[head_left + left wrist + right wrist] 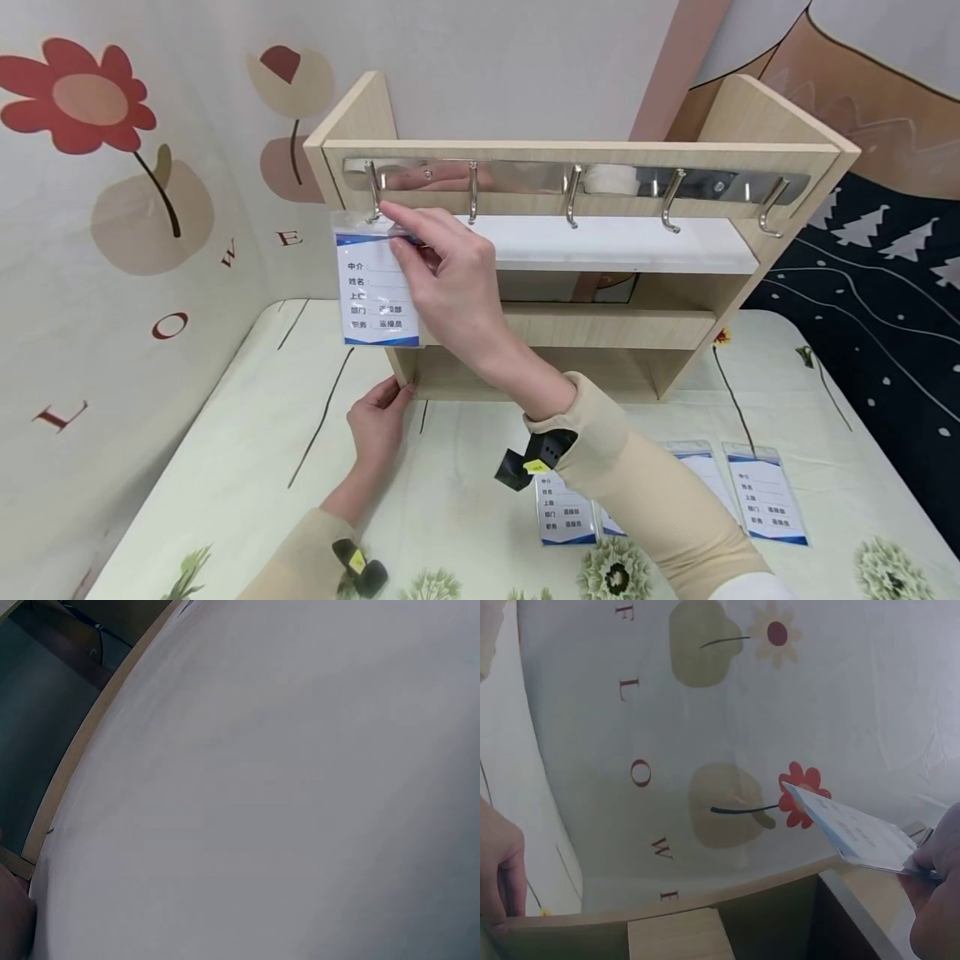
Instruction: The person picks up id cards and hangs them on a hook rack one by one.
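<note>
Between its thumb and fingers my right hand (461,287) pinches the upper right edge of a badge in a clear plastic holder (375,292). The badge faces the head camera, its top just below the leftmost metal hook (372,190); whether it touches the hook is unclear. In the right wrist view the badge (859,832) tilts out from the right fingers. Lower down, my left hand (378,423) holds the bottom left edge of the wooden shelf (607,327), thumb and fingers at its side panel. Only a sliver of the left hand (15,919) shows in the left wrist view.
A metal hook rail (517,177) with several hooks runs along the shelf's top front. More badges lie on the tablecloth at the right, one of them (767,496) fully visible; the right sleeve (667,492) partly covers others. A patterned curtain (225,150) hangs behind.
</note>
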Demonstrator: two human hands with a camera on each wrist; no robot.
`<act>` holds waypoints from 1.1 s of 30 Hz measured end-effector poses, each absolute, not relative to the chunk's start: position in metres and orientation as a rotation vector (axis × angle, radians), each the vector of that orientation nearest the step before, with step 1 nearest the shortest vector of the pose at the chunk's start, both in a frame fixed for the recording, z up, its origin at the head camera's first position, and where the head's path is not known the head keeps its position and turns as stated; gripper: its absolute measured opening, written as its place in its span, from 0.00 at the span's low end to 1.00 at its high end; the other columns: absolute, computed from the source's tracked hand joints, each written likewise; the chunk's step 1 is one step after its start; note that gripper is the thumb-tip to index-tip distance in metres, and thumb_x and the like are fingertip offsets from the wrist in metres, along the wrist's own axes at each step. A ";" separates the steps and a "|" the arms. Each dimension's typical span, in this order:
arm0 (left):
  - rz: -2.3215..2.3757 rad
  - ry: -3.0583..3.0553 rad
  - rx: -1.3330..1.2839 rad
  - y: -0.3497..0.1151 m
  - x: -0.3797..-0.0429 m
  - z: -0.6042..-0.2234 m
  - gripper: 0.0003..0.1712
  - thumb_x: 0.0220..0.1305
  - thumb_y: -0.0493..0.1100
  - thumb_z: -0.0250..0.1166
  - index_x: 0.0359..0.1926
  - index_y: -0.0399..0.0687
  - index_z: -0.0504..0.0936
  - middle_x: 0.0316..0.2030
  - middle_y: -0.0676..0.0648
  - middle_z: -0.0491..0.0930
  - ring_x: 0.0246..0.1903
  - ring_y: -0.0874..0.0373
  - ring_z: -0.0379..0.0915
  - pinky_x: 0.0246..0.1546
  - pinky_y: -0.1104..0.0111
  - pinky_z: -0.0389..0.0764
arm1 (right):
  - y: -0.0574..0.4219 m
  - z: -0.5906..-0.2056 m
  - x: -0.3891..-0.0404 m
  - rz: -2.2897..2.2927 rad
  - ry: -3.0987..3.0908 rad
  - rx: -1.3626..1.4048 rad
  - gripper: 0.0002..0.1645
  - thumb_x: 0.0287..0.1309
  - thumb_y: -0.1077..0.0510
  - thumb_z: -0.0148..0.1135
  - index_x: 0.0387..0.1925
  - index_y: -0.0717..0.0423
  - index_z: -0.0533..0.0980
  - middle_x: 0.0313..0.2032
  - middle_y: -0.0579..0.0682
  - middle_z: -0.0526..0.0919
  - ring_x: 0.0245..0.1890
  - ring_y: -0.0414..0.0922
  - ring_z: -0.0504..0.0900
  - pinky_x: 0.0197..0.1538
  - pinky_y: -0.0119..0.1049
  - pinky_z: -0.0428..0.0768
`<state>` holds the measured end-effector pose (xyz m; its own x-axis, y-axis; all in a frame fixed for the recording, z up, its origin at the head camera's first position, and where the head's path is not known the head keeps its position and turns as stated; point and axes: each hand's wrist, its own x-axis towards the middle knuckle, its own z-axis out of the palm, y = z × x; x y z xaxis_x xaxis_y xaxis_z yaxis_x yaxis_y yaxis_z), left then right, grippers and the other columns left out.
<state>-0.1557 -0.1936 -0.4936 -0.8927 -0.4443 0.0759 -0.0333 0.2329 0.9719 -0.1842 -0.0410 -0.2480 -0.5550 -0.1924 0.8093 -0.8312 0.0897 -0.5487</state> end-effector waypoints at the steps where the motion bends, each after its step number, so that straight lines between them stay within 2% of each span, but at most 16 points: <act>1: -1.704 -2.177 0.448 -0.194 -0.156 -0.494 0.19 0.69 0.36 0.68 0.58 0.37 0.84 0.53 0.37 0.85 0.52 0.46 0.83 0.42 0.81 0.81 | -0.042 -0.249 -0.186 1.482 -1.816 1.004 0.17 0.65 0.73 0.63 0.55 0.69 0.82 0.46 0.59 0.86 0.36 0.42 0.81 0.38 0.25 0.79; 14: -1.687 -2.164 0.428 -0.193 -0.156 -0.493 0.18 0.68 0.35 0.68 0.57 0.36 0.85 0.51 0.37 0.86 0.51 0.47 0.84 0.40 0.84 0.80 | -0.045 -0.258 -0.196 1.372 -1.734 1.025 0.17 0.69 0.73 0.58 0.56 0.68 0.81 0.47 0.60 0.84 0.41 0.44 0.81 0.41 0.24 0.80; 21: -1.637 -2.178 0.415 -0.194 -0.154 -0.493 0.17 0.68 0.35 0.69 0.56 0.37 0.85 0.49 0.38 0.86 0.50 0.48 0.84 0.40 0.84 0.79 | -0.041 -0.266 -0.197 1.266 -1.724 1.016 0.19 0.68 0.73 0.56 0.57 0.66 0.81 0.48 0.59 0.83 0.42 0.46 0.79 0.35 0.29 0.74; 25: -1.649 -2.171 0.405 -0.194 -0.153 -0.494 0.17 0.68 0.35 0.69 0.56 0.36 0.86 0.49 0.38 0.87 0.49 0.49 0.84 0.40 0.83 0.80 | -0.036 -0.270 -0.194 1.263 -1.704 1.008 0.19 0.68 0.74 0.56 0.57 0.67 0.80 0.49 0.59 0.83 0.44 0.47 0.80 0.34 0.30 0.77; 27: -1.651 -2.164 0.406 -0.193 -0.152 -0.494 0.16 0.68 0.35 0.69 0.56 0.36 0.86 0.48 0.38 0.87 0.49 0.49 0.84 0.40 0.83 0.80 | -0.033 -0.272 -0.193 1.267 -1.692 1.015 0.19 0.67 0.74 0.56 0.57 0.67 0.80 0.50 0.60 0.82 0.44 0.48 0.79 0.35 0.30 0.79; 33: -1.640 -2.157 0.397 -0.193 -0.153 -0.493 0.16 0.67 0.34 0.70 0.55 0.36 0.86 0.48 0.37 0.87 0.49 0.49 0.84 0.40 0.83 0.80 | -0.016 -0.280 -0.190 1.260 -1.660 1.019 0.19 0.64 0.75 0.60 0.55 0.68 0.80 0.49 0.62 0.82 0.43 0.49 0.83 0.49 0.31 0.82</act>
